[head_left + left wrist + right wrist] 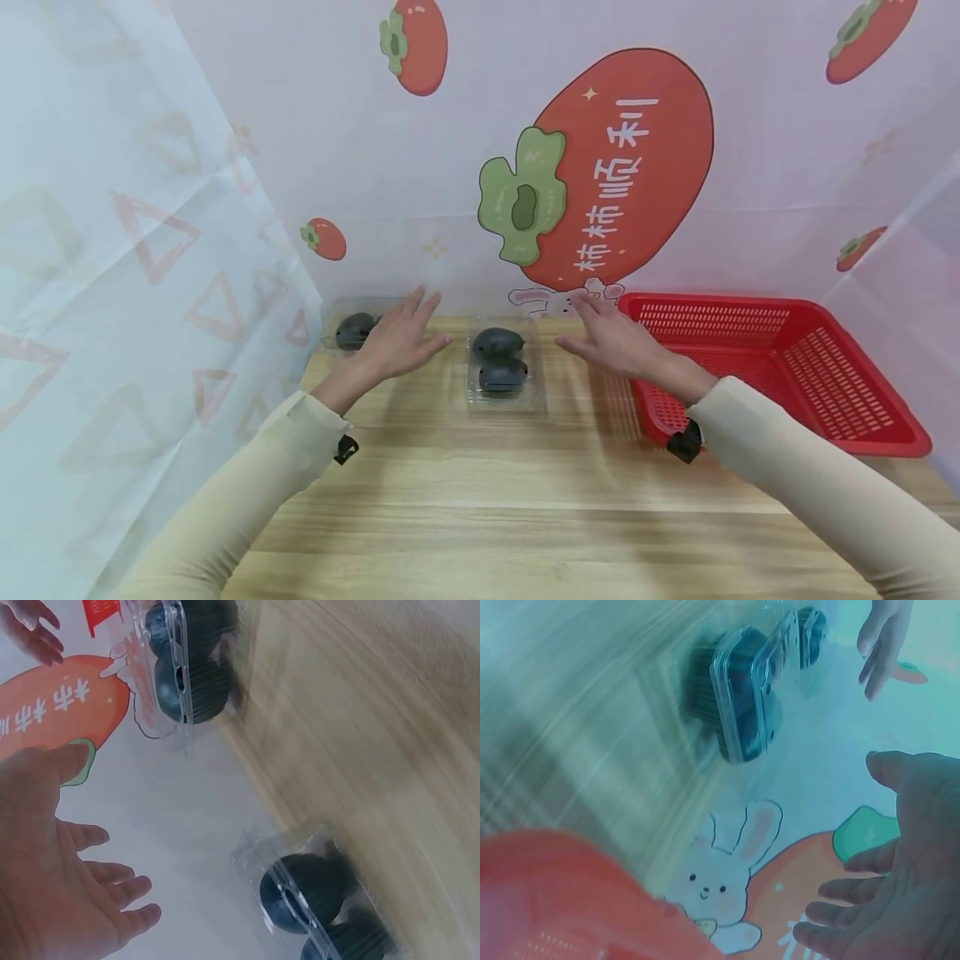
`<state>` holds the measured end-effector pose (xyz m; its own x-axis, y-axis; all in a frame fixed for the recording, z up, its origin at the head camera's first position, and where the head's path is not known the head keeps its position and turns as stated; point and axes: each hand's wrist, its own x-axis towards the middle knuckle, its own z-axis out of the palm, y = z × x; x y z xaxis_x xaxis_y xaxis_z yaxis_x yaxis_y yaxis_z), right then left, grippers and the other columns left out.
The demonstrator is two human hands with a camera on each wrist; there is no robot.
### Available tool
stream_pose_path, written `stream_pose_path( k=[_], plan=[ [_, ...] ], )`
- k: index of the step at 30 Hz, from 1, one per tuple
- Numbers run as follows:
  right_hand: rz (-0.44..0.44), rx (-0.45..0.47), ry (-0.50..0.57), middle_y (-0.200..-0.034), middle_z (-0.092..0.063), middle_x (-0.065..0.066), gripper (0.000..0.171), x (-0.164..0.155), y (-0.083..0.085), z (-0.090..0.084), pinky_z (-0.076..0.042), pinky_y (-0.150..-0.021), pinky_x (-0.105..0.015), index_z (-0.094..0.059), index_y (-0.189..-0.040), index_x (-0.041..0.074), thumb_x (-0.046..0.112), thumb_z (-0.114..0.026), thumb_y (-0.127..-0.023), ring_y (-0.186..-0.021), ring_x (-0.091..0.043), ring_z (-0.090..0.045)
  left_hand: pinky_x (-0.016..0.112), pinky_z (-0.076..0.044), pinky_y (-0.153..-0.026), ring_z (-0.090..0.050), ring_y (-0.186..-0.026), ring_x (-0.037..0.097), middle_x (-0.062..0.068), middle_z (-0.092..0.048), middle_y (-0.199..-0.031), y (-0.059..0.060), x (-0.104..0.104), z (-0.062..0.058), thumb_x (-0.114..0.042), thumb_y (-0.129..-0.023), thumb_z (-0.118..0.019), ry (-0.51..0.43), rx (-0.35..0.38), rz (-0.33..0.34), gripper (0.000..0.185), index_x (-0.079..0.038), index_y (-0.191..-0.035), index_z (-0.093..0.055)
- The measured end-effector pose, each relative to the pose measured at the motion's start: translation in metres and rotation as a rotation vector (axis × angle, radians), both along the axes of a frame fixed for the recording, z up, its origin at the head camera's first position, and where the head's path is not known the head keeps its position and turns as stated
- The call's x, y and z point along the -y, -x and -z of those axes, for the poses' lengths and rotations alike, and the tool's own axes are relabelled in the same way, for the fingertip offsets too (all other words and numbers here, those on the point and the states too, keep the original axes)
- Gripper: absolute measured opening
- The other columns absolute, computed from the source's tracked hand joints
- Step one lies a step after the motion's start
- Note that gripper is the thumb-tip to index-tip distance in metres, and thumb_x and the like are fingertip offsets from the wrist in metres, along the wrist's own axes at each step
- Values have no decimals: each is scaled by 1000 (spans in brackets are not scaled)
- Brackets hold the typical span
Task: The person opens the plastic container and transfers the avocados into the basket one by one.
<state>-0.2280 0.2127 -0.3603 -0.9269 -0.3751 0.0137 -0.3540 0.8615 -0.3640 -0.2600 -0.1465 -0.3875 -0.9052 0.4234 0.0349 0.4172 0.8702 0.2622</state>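
Note:
My left hand [399, 337] hovers above the table with its fingers spread, holding nothing. Beneath and beyond it sits a clear plastic box [262, 859] of dark green, avocado-like fruits [304, 889], partly covered by the hand in the head view. A second clear box [506, 402] stands between the hands with two such fruits [498, 342] inside. To its right, my right hand [618, 337] is held in the air, fingers extended and nothing in them. Both palms face toward the middle box, apart from it.
A red plastic basket [813, 312] with slotted walls stands at the right, beside and partly behind my right forearm. Behind the wooden table [480, 533] hangs a cloth printed with persimmons [652, 167]. White patterned cloth [150, 275] borders the left side.

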Motion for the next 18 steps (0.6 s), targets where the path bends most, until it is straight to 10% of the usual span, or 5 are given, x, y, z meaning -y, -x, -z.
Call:
stream_pose_path(
  k=[18],
  plan=[
    [44, 84, 98, -168, -34, -26, 88, 33, -14, 27, -47, -109, -63, -30, -165, -2, 41, -71, -100, -150, -47, -41, 67, -25, -123, -26, -156, 50, 28, -16, -173, 1, -22, 17, -45, -111, -52, -83, 97, 43, 76, -5, -169, -24]
  ],
)
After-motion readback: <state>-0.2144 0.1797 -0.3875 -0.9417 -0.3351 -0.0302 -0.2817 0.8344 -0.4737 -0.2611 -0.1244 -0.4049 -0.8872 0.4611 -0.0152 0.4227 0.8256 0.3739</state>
